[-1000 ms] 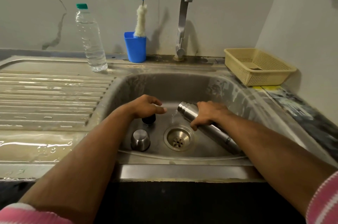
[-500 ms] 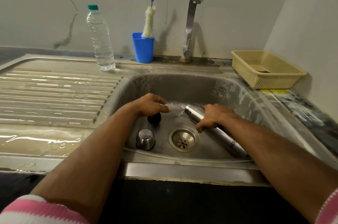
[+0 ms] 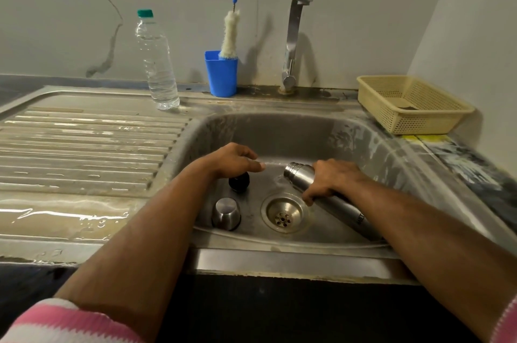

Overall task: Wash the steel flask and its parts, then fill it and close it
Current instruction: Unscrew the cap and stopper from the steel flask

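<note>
The steel flask (image 3: 333, 197) lies tilted in the sink basin (image 3: 279, 132), its open mouth pointing up and left, and my right hand (image 3: 331, 179) grips it near the neck. A little water trickles from the mouth toward the drain (image 3: 284, 214). My left hand (image 3: 233, 159) hovers over the basin with loosely curled fingers and holds nothing. Just under it sits the black stopper (image 3: 239, 181). The steel cap (image 3: 226, 212) stands upside down on the basin floor, left of the drain.
A tap (image 3: 293, 37) rises behind the basin. A blue cup (image 3: 221, 74) holds a bottle brush (image 3: 230, 34). A clear water bottle (image 3: 156, 62) stands on the wet drainboard (image 3: 84, 146). A yellow basket (image 3: 411, 104) sits at the right.
The view has shifted slightly. My hands and the flask keep nearly the same pose, with the left hand a touch higher above the stopper.
</note>
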